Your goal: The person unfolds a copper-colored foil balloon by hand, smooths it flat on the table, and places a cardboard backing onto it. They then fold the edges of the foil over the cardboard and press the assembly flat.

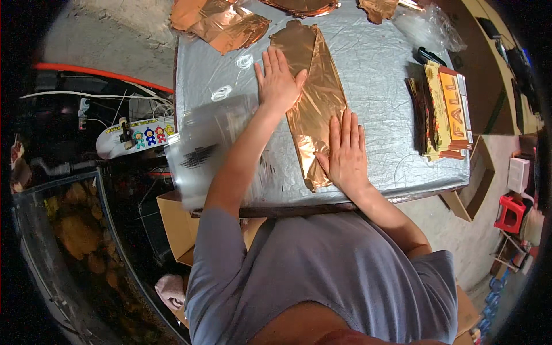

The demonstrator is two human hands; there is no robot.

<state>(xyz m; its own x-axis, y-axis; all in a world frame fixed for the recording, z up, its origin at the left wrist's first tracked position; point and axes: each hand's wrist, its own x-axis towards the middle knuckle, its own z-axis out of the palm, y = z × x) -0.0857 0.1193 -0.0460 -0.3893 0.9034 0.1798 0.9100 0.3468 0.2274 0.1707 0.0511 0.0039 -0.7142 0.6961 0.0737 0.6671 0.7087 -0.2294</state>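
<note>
Copper-coloured, the long flat strip of shiny foil film lies lengthwise near the middle of the grey plastic-covered desk, its narrow far end pointing away from the person and its near end close to the desk's front edge. The left hand presses flat on the strip's far left side, fingers spread wide and holding nothing. The right hand lies flat on the strip's near right edge, fingers straight and close together, also gripping nothing; both palms simply bear down on the foil.

The film looks thin and creased, so the risk here is a new wrinkle or a tear: if the two palms slide apart or drag unevenly, the foil could bunch between them or split along an existing crease. The desk cover looks slick, so the whole strip could also skate sideways under pressure and go crooked.

Left of the strip, a clear plastic sleeve with dark print overhangs the desk's left edge; a brush from the left forearm could knock it off. Beyond the strip's far end lie more crumpled copper foil pieces. Right of the strip sits a stack of orange and brown printed banner cards.
</note>
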